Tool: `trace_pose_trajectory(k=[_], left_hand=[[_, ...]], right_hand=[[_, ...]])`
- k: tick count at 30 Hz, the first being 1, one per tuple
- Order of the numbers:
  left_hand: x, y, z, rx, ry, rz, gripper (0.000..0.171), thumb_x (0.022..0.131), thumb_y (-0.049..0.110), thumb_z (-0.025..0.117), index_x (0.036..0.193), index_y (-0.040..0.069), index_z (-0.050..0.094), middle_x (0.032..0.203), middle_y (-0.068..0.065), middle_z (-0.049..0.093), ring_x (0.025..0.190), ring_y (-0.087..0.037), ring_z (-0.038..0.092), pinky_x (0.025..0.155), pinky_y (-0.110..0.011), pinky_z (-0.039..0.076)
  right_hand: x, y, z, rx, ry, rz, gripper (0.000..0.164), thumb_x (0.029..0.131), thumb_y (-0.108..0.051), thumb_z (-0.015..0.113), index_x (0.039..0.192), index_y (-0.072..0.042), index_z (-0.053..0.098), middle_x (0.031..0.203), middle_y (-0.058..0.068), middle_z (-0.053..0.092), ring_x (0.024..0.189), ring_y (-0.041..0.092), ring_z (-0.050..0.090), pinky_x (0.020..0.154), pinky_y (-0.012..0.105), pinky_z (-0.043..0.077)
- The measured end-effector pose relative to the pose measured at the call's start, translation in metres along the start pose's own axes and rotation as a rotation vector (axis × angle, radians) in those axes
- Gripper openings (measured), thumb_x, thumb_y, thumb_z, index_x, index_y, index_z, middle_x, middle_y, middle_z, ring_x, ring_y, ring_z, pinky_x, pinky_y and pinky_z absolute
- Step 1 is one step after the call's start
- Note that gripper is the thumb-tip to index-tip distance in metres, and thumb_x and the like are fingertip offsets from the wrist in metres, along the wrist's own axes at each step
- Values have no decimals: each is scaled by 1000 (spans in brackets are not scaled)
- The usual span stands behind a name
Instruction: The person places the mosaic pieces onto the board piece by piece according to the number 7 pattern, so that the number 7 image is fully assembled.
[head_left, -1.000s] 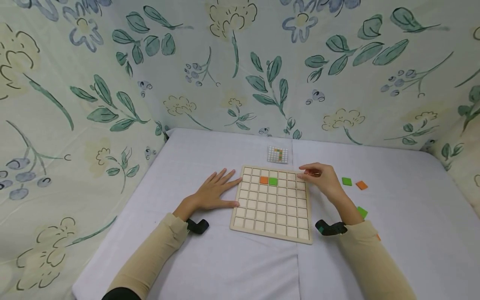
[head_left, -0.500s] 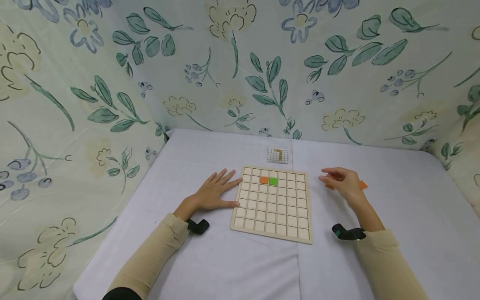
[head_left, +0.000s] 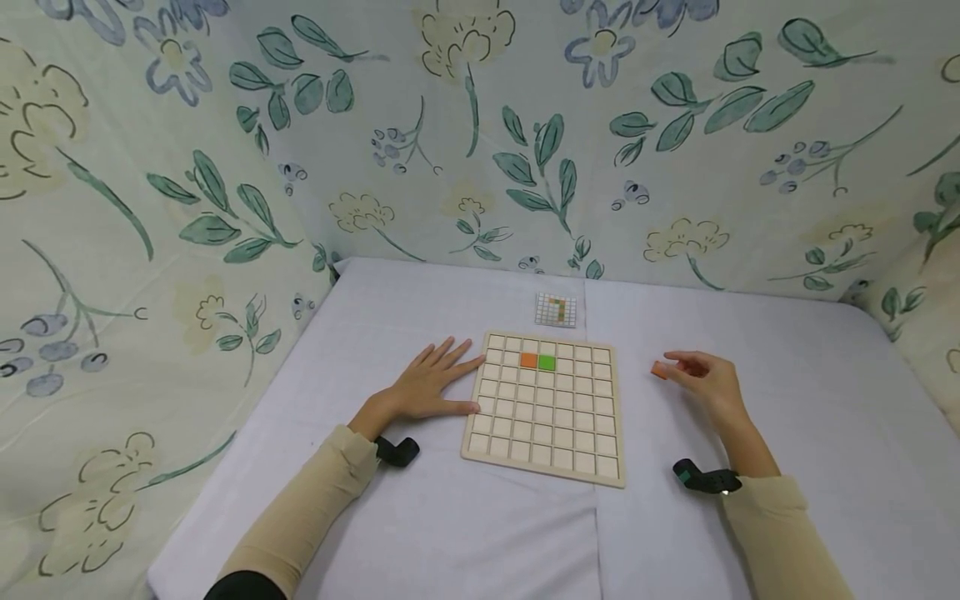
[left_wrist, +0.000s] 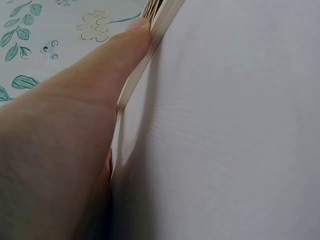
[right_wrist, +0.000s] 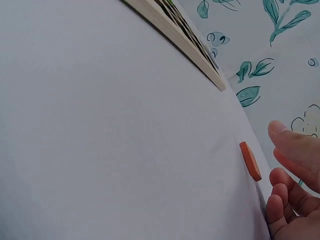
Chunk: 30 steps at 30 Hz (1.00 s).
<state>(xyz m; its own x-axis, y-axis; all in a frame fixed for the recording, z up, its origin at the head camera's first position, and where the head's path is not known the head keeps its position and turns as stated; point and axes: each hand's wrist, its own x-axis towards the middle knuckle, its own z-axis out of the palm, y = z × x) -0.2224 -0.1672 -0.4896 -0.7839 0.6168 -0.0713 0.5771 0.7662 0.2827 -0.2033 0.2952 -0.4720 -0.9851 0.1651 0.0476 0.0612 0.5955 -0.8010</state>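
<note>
My left hand (head_left: 423,387) lies with fingers spread at the left edge of the wooden grid board (head_left: 544,412); its fingertips and thumb touch the rim. The left wrist view shows the thumb (left_wrist: 135,30) along that rim. An orange square tile (head_left: 528,360) and a green square tile (head_left: 547,362) sit side by side in cells of the board's second row. To the right of the board, my right hand (head_left: 711,385) hovers low beside a loose orange tile (right_wrist: 250,162) lying on the cloth. In the right wrist view its thumb and fingers stand apart, with nothing held.
A small card (head_left: 555,309) printed with a coloured grid pattern lies behind the board. White cloth (head_left: 480,533) covers the table, and a floral curtain (head_left: 450,183) hangs at the back and sides. Black wrist cameras (head_left: 705,478) are strapped to both wrists.
My right hand has moved from the board's upper right corner rightward, over the loose tiles. Tiles seen earlier there are now hidden behind it; an orange one shows at its fingertips. The left hand stays.
</note>
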Motion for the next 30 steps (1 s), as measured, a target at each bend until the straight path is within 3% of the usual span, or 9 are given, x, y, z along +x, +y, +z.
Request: trace_pose_trajectory(k=[6,12,18,30], left_hand=[[1,-1,0,-8,-1,0,90,88,77,48,160,33,17,167,-1,1,152,-29,-5,120,-51,-4],[1,-2,2,-1,-5,1,90,88,78,47,160,34,17,167,0,1,152,-28,-6,120,-51,-4],[0,-1,1,-12,0,-3,90,88,79,46,160,34,18,167,0,2,152,-28,-5,120,-51,-3],[0,0,0,-7,5,4,89,89,76,48,160,32,20,167,-2,3,152,-29,-5,120,-52,-3]], right_hand=[[-1,3,2,-8,20,2,51,87,-33,80,119,5,69,90,5,59,77,10,48,60,16,40],[-1,9,5,-62,50,-26,40,87,-21,80,115,7,71,88,7,63,73,4,49,60,13,41],[1,12,7,-48,71,-54,35,86,-13,81,112,9,72,85,6,65,70,1,50,60,11,41],[2,14,9,-88,67,-114,32,85,-9,81,109,11,72,87,14,64,69,4,49,57,14,40]])
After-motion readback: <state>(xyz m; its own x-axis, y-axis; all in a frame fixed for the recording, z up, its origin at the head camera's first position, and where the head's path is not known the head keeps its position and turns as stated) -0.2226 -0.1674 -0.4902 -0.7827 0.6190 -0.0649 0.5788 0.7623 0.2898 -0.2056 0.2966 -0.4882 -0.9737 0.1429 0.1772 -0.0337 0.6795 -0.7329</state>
